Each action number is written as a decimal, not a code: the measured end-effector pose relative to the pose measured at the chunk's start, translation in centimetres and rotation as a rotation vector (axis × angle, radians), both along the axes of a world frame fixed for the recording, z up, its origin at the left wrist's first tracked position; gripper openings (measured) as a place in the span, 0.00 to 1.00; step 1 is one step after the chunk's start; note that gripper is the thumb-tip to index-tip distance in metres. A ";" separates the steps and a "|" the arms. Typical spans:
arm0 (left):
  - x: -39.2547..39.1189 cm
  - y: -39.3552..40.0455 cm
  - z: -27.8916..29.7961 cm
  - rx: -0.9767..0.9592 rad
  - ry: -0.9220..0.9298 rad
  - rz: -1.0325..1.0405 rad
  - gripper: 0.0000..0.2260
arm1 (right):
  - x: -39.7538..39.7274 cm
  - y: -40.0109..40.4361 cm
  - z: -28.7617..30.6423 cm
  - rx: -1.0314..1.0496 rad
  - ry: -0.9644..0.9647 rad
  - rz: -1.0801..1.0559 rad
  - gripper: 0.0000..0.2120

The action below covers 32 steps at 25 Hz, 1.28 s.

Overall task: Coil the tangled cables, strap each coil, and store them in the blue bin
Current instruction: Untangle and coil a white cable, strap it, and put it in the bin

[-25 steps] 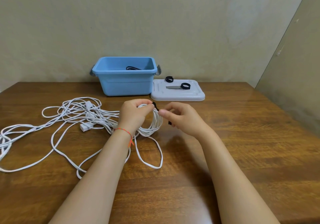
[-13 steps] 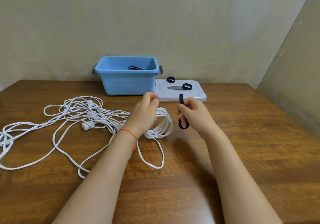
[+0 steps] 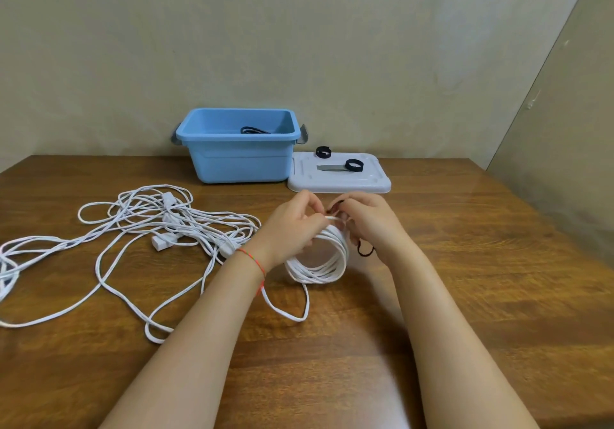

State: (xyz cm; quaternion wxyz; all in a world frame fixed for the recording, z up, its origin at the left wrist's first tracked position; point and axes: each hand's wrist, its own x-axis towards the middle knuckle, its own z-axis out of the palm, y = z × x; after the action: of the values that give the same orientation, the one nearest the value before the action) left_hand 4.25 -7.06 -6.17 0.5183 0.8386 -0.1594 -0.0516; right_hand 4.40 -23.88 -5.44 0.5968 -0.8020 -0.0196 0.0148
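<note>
- The left hand (image 3: 295,226) is pinching the top of the white coil (image 3: 319,259), fingers curled tight on the bundled loops — my read is that it is keeping them stacked so they cannot spring apart.
- The right hand (image 3: 368,222) is meeting it at the coil's top, fingers curled around the black strap (image 3: 363,251), whose free loop is dangling just below the palm; it looks to be getting threaded round the bundle.
- The coil is hanging upright just above the table (image 3: 465,279), with a loose tail trailing down toward the person.
- The tangled cables (image 3: 159,226) are sprawling to the left, near the coil and not yet coiled.
- The blue bin (image 3: 239,159) is waiting at the back with a dark cable (image 3: 254,130) already inside — probably kept lidless for drop-ins.
- Its white lid (image 3: 339,182) is lying just beside it, serving as a tray for two spare straps (image 3: 353,165).
</note>
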 end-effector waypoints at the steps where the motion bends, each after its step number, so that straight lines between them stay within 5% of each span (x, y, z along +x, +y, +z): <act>1: 0.2 0.2 -0.1 0.048 -0.013 0.023 0.11 | 0.0 -0.1 0.2 0.009 -0.035 -0.048 0.11; 5: 0.9 0.8 -0.5 0.126 -0.076 0.125 0.12 | -0.1 -0.2 0.3 -0.051 -0.091 -0.023 0.06; 9: 1.5 1.0 -0.8 -0.272 0.176 0.257 0.15 | 0.1 0.1 -0.1 -0.119 -0.089 0.013 0.02; 13: 1.6 1.0 -1.0 -0.394 0.250 0.364 0.07 | 0.1 0.2 -0.1 -0.158 -0.092 -0.066 0.06; 22: 1.7 0.8 -1.0 -0.361 0.193 0.373 0.07 | -0.2 1.2 1.2 -0.011 0.210 0.032 0.13; 27: 1.6 0.9 -1.1 -0.357 0.197 0.376 0.07 | -1.2 1.5 0.6 -0.337 -0.174 0.171 0.04; 32: 1.8 0.7 -1.2 -0.362 0.213 0.384 0.07 | -0.4 2.5 -0.5 -0.983 -0.487 0.119 0.08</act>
State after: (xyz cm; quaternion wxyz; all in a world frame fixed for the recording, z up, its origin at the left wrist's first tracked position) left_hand 6.02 -6.34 -7.36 0.6736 0.7372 0.0511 -0.0110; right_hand 4.02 -21.39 -5.98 0.1286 -0.9640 -0.1933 -0.1298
